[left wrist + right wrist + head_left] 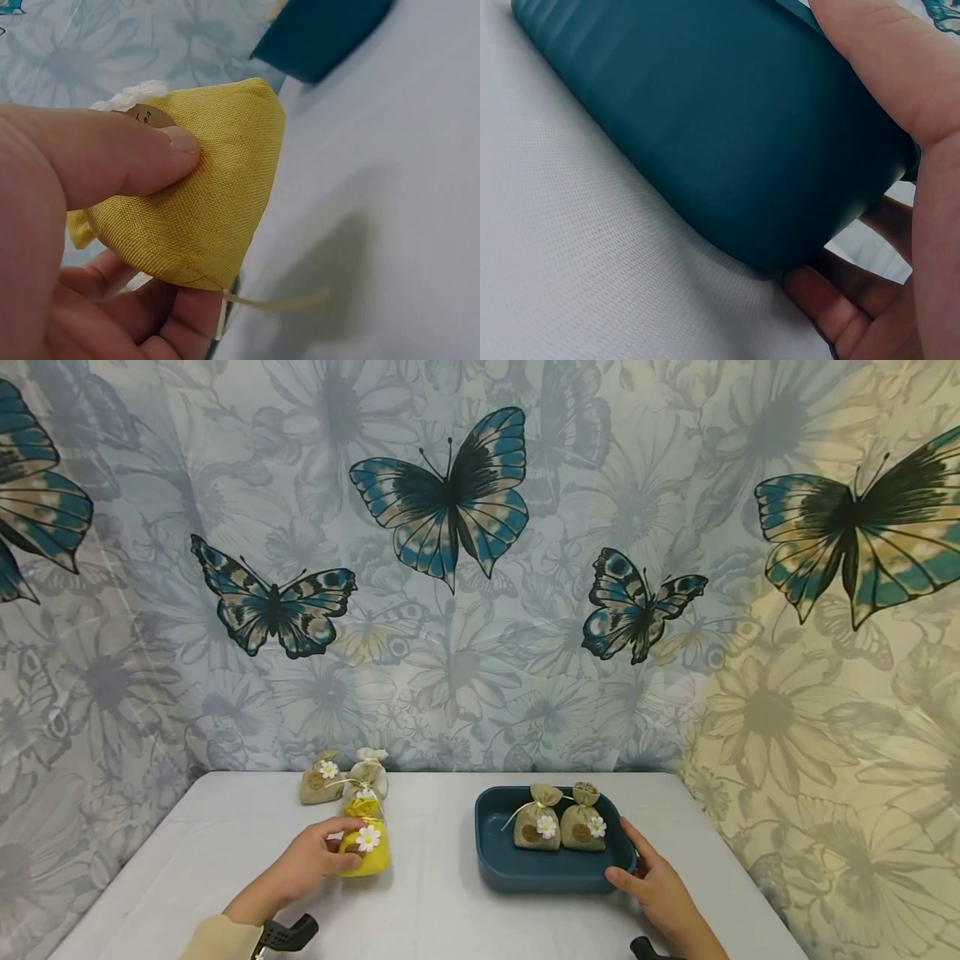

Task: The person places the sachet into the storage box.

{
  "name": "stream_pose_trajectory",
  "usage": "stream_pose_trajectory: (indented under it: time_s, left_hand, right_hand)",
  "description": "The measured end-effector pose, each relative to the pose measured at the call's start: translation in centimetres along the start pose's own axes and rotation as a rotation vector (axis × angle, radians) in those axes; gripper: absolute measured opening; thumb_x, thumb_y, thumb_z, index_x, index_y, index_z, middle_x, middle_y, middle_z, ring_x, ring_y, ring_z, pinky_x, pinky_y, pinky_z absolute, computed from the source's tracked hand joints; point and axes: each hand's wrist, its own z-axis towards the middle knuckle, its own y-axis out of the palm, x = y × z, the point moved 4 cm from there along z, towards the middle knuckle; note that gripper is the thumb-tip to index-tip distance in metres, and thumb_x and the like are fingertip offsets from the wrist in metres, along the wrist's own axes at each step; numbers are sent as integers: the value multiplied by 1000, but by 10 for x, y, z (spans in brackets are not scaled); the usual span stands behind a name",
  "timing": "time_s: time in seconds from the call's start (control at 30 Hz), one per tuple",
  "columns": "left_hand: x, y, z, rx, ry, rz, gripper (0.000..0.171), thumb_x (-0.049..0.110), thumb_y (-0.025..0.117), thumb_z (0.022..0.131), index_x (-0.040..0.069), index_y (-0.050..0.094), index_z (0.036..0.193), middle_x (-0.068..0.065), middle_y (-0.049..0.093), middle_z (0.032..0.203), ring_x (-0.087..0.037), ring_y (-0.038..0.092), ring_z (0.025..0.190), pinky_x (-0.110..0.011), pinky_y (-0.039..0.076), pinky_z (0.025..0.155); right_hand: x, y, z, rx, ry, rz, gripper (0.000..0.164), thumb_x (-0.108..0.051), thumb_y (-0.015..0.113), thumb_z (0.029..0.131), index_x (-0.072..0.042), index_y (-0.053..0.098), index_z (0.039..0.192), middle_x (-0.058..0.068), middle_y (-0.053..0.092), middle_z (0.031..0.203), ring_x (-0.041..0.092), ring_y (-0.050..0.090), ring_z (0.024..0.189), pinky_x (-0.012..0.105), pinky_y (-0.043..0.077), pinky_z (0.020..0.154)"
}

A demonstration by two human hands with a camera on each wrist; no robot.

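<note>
A yellow drawstring sachet (372,862) with a white flower and a round brown tag is pinched between the thumb and fingers of my left hand (311,862). In the left wrist view the yellow sachet (217,172) is tilted, and its shadow falls on the white cloth. My right hand (662,885) grips the right end of a dark blue tub (543,878), thumb at the front corner and fingers along the side. The right wrist view shows the tub's outer wall (697,127) close up. Inside the tub, two beige sachets (528,835) stand side by side towards the right.
Behind the yellow sachet, a beige sachet (318,787) and a whitish sachet (372,770) stand near the table's back edge. A white cloth covers the table (431,893). Butterfly-patterned fabric (450,693) hangs behind and along both sides.
</note>
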Motion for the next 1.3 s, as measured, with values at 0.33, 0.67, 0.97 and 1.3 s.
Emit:
stream_pose_trajectory:
  time_s: [0.33,0.67,0.97,1.3]
  left_hand:
    - [37,21,12,-72,42,-91,54,8,77,87,-2,56,136,-23,51,135,-29,62,107,-37,55,79]
    - [79,51,33,-159,98,-114,49,8,75,90,4,58,136,-18,54,134,-29,62,109,-40,55,83]
    - [117,86,52,-256,148,-159,44,5,72,92,7,59,134,-14,55,132,-27,62,110,-40,54,85]
    - [134,119,76,-290,187,-213,42,3,71,92,9,60,132,-11,52,135,-26,61,112,-39,54,85]
  right_hand:
    - [3,-1,1,7,-2,-16,82,-22,72,94,-17,25,160,26,34,152,21,51,87,29,45,63]
    - [4,-1,1,-1,-1,2,81,-21,71,95,-15,24,160,27,30,155,23,53,99,29,48,69]
    - [1,-1,1,-4,-7,25,81,-20,72,94,-15,24,160,27,28,156,24,53,104,29,48,72]
    - [1,-1,1,-12,5,35,81,-19,71,94,-15,23,160,27,30,154,22,52,93,29,46,67]
